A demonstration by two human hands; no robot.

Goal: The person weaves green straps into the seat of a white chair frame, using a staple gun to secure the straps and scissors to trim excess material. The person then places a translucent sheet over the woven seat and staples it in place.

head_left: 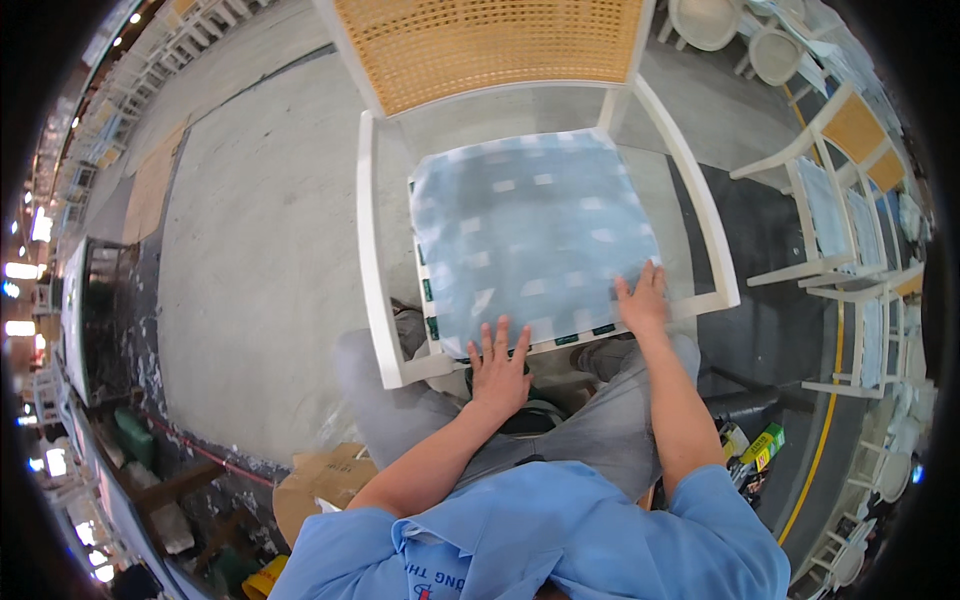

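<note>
A white armchair (372,250) with a woven tan back (490,45) stands right in front of me. On its seat lies a square cushion (530,235) wrapped in hazy clear plastic, with a green-and-white pattern showing along its edges. My left hand (497,365) lies flat, fingers spread, on the cushion's near edge. My right hand (643,300) presses flat on the cushion's near right corner. Neither hand grips anything. I wear a light blue shirt and grey trousers.
Bare concrete floor (250,270) spreads to the left. More white chairs (830,200) with wrapped cushions line the right side beside a yellow floor line (825,440). Cardboard pieces (315,480) lie by my left leg. Small boxes and bottles (750,450) sit by my right knee.
</note>
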